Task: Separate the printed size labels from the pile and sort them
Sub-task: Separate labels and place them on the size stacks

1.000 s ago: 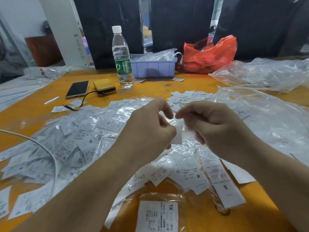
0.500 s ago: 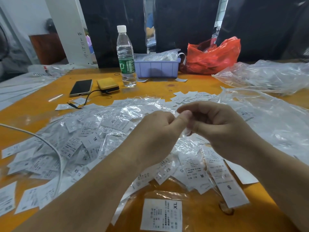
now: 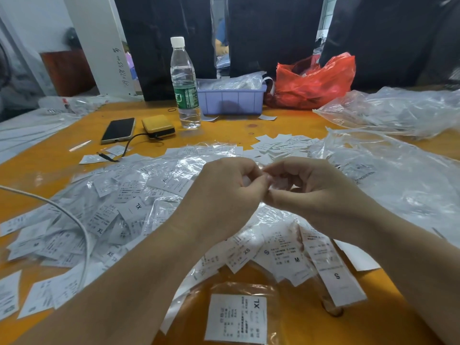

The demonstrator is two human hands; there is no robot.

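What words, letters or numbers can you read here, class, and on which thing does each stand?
"XL": label in the nearest clear bag.
"S": long label strip at right.
"M": label beside that strip.
"XS": label below the wrists.
"XL": label in the pile at left.
Handwritten digits on the white board: not surely readable.
Bottle's green wrapper: too small.
Labels' fine print: blurred.

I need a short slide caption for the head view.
Both hands pinch something small together above a pile of printed size labels.

water bottle (image 3: 185,85), phone (image 3: 118,129), red bag (image 3: 314,82)
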